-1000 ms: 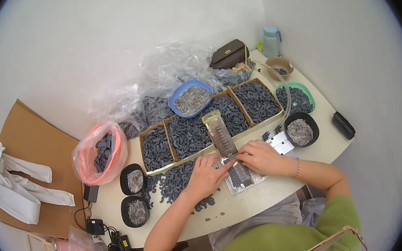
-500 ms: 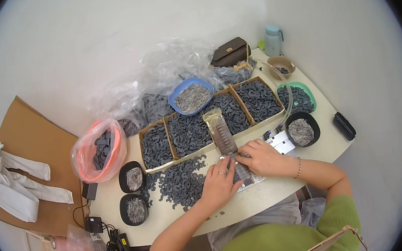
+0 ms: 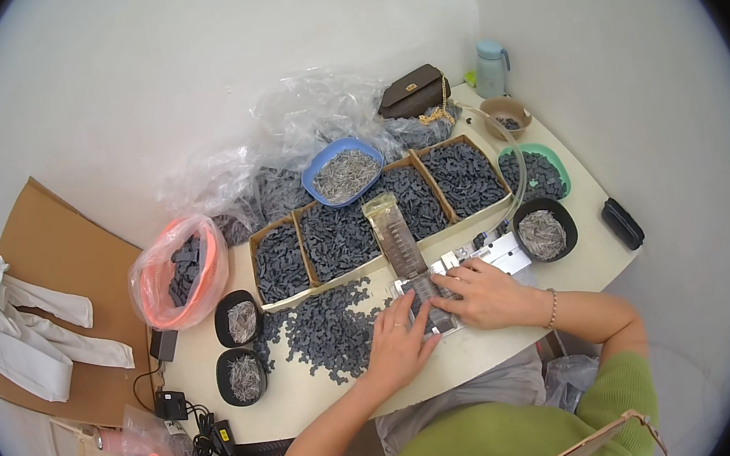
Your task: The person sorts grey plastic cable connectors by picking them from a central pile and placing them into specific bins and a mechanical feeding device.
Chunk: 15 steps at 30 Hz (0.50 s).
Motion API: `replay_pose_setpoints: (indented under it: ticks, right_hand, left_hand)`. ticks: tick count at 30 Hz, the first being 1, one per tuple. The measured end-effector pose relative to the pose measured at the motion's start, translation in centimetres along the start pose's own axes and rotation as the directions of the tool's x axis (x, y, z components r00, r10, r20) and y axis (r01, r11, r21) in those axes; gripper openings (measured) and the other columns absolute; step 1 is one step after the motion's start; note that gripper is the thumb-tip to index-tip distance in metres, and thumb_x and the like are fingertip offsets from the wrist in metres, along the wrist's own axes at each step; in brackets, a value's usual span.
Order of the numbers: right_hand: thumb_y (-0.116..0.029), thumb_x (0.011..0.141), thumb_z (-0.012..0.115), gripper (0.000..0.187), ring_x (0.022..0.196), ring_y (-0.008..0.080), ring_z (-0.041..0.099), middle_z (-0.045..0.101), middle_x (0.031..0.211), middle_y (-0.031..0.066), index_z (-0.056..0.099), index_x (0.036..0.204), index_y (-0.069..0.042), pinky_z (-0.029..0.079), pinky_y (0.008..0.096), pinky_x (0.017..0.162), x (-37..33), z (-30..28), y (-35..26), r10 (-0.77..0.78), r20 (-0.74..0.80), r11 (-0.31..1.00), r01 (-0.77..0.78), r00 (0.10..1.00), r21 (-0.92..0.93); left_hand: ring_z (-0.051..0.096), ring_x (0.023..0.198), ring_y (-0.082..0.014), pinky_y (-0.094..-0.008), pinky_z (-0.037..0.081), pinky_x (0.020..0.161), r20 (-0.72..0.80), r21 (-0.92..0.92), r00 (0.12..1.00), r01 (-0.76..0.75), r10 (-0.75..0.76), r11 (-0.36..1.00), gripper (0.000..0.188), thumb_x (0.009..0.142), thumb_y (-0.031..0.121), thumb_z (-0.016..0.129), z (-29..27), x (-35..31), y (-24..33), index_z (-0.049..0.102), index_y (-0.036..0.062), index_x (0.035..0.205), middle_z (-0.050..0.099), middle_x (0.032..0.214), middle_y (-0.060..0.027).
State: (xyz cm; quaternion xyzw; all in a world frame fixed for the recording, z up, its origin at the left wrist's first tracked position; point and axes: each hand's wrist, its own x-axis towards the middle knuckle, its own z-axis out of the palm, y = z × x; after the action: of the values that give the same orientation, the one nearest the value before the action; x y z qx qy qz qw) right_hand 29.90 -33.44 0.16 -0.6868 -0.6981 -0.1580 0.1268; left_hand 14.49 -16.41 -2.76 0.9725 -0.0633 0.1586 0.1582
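Observation:
A silvery metal jig (image 3: 503, 253) lies near the front of the table. A long clear plastic strip (image 3: 397, 241), yellowish at its far end, slopes down onto the jig. My left hand (image 3: 397, 344) rests at the jig's left side, fingers apart, the tips touching the dark ribbed part (image 3: 429, 306) between my hands. From the right, my right hand (image 3: 489, 295) lies across that same part with its fingers stretched out. Neither hand is seen gripping a part, though small pieces under the fingertips would be hidden.
Behind the jig stands a divided cardboard box (image 3: 301, 299) of dark grey pieces, with a loose pile (image 3: 331, 329) before it. Metal pins fill a blue tray (image 3: 315, 194) and black bowls (image 3: 571, 229). A green bowl (image 3: 563, 173) and a lined pink basket (image 3: 151, 290) flank the box.
Both hands have shifted slightly nearer me along the jig. My left fingers have spread and drawn away from the right hand, uncovering more of the ribbed part.

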Motion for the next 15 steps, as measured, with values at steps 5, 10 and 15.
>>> replay_pose_setpoints:
  ticks: [5,10,15]
  right_hand:
    - [-0.019,0.076,0.061,0.033,0.097,0.0223,0.055,0.058,0.117,0.0111,0.067,0.107,-0.009,0.042,0.0351,0.082,-0.6,0.4,-0.1,0.002,-0.014,0.999,-0.002,1.000,0.042]
    - [-0.016,0.075,0.066,0.023,0.094,0.0247,0.056,0.061,0.104,0.0058,0.068,0.097,-0.010,0.043,0.0375,0.081,0.4,1.7,0.9,0.100,0.026,0.962,-0.103,0.995,0.252]
    - [-0.019,0.077,0.067,0.017,0.093,0.0244,0.058,0.064,0.095,0.0071,0.066,0.090,-0.008,0.043,0.0366,0.080,3.1,1.6,1.6,0.097,0.287,0.933,-0.187,0.953,0.306]
  left_hand:
    - [0.040,0.126,-0.0392,-0.0500,0.032,0.101,0.019,0.024,1.000,-0.013,0.013,1.000,0.059,0.082,0.030,0.067,-0.1,-0.5,0.8,0.050,0.0025,0.131,0.040,0.137,-0.0240]
    - [0.039,0.127,-0.0387,-0.0495,0.031,0.102,0.020,0.069,0.999,0.026,-0.027,0.997,0.059,0.082,0.031,0.067,-0.1,-0.2,0.8,0.050,0.0029,0.131,0.039,0.139,-0.0241]
    - [0.039,0.127,-0.0385,-0.0489,0.031,0.103,0.001,-0.001,0.997,0.074,-0.074,0.997,0.062,0.083,0.030,0.066,-0.9,-0.5,0.2,0.046,-0.0011,0.133,0.039,0.139,-0.0238]
